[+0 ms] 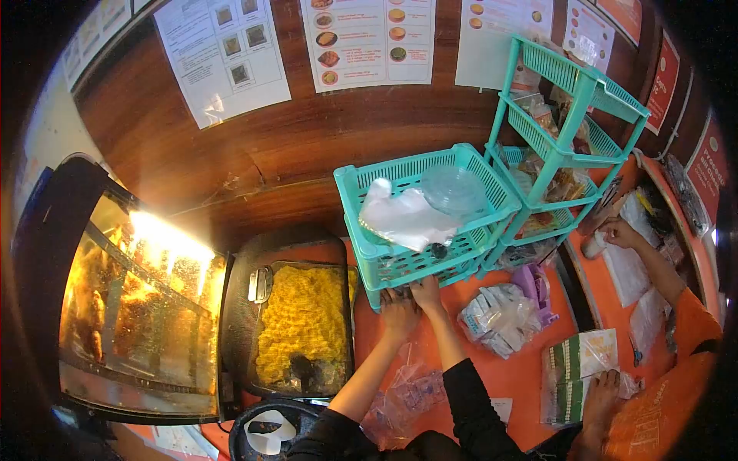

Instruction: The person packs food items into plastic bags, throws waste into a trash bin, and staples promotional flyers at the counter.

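Observation:
Both my hands reach to the front edge of the lower tier of a teal plastic basket rack (415, 269). My left hand (400, 313) is at the lower rim, its fingers partly in shadow under the upper basket. Close beside it, my right hand (425, 292) points into the same gap, and its fingertips are hidden. I cannot make out anything held in either hand. A white plastic bag (407, 217) and a clear round plastic lid or container (453, 190) lie in the upper basket.
Left of my arms is a tray of yellow rice (304, 323), beside a lit glass food warmer (142, 307). A tall teal rack (553, 146) and a bag of small packets (501, 319) stand right. Another person's hands (621, 232) work at the far right.

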Demonstrator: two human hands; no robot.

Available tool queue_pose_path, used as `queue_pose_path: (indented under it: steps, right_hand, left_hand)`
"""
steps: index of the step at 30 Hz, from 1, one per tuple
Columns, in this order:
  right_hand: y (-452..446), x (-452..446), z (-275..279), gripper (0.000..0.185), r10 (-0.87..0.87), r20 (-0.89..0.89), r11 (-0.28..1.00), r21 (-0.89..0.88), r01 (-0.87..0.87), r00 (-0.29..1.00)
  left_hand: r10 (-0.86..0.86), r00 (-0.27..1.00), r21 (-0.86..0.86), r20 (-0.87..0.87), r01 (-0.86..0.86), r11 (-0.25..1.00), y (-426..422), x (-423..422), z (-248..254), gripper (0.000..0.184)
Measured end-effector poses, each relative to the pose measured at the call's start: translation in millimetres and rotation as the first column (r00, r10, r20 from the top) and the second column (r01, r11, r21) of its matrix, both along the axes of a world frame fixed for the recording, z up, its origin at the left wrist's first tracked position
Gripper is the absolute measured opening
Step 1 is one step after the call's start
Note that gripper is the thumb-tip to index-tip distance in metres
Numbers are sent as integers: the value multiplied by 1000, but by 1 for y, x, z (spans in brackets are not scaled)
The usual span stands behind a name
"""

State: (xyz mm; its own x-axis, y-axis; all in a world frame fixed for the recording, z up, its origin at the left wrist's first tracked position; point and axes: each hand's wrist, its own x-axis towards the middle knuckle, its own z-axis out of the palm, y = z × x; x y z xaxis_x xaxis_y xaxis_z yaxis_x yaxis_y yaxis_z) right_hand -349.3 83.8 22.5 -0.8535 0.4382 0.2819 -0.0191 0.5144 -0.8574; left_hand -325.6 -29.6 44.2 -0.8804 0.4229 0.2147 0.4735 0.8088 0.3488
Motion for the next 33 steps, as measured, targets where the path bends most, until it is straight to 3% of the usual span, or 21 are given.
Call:
queue_pose_path:
  steps: [1,4,6,8,9,11,12,13,17,19,21,22,23,25,26,29,30,32,33]
  right_hand:
    - [0,-1,-1,38,2,-4,1000,-2,-2,1000]
    - [-1,-1,21,37,-9,-90,966,255,32,996]
    - [4,-7,21,36,-42,-104,977,204,63,994]
    - [10,-10,11,36,-79,-119,983,155,97,990]
    - [14,-15,-1,36,-151,-142,963,202,178,978]
    - [14,-7,-5,37,-226,-168,930,255,264,960]
    - [3,5,12,34,-262,-193,958,-169,230,946]
    - [-2,18,29,33,-303,-205,817,-559,143,931]
    - [3,75,44,33,-227,-142,823,-556,112,963]
    - [5,98,54,26,-257,-165,765,-636,97,952]
    - [6,119,67,26,-290,-167,749,-653,115,942]
    - [5,129,74,25,-327,-184,700,-707,106,927]
    - [4,137,82,25,-365,-202,647,-757,91,909]
    - [4,156,97,21,-380,-232,640,-765,74,896]
    - [5,166,105,19,-404,-256,696,-709,113,878]
    - [-3,184,131,14,-418,-292,761,-630,155,860]
    - [-3,188,137,15,-341,-277,823,-550,143,898]
    - [-11,198,158,17,-260,-260,877,-467,115,930]
    - [-18,207,175,22,-183,-77,956,-247,159,980]
  left_hand:
    - [-15,999,12,-34,15,1000,-1,5,4,66]
    - [-56,998,24,-29,57,998,-2,17,20,69]
    - [-81,997,23,18,80,996,-3,18,19,70]
    - [-17,993,205,113,-7,979,1,8,18,67]
    - [-19,994,208,112,-5,978,4,0,7,67]
    - [62,964,-79,-259,-85,993,12,-19,-14,61]
    - [60,965,-67,-257,-80,995,17,-25,-19,61]
    - [59,963,-6,-264,-62,998,21,-35,-23,55]
    - [51,958,217,-283,12,976,29,-69,-27,35]
    - [69,955,152,-289,-25,988,33,-64,-3,39]
    - [-112,992,310,59,89,947,40,-61,7,47]
    - [-146,961,593,234,-22,805,44,-51,11,43]
    - [-148,961,591,232,-18,807,47,-46,3,43]
    - [-440,776,837,453,-199,510,43,-26,-12,48]
    - [-682,640,918,354,-98,384,32,-1,8,58]
    - [-726,568,917,387,-154,368,14,44,48,66]
    - [-714,549,901,434,-239,363,10,57,55,67]
    - [-675,611,902,415,-177,394,-1,74,64,68]
    - [-636,666,898,390,-120,424,-6,82,64,69]
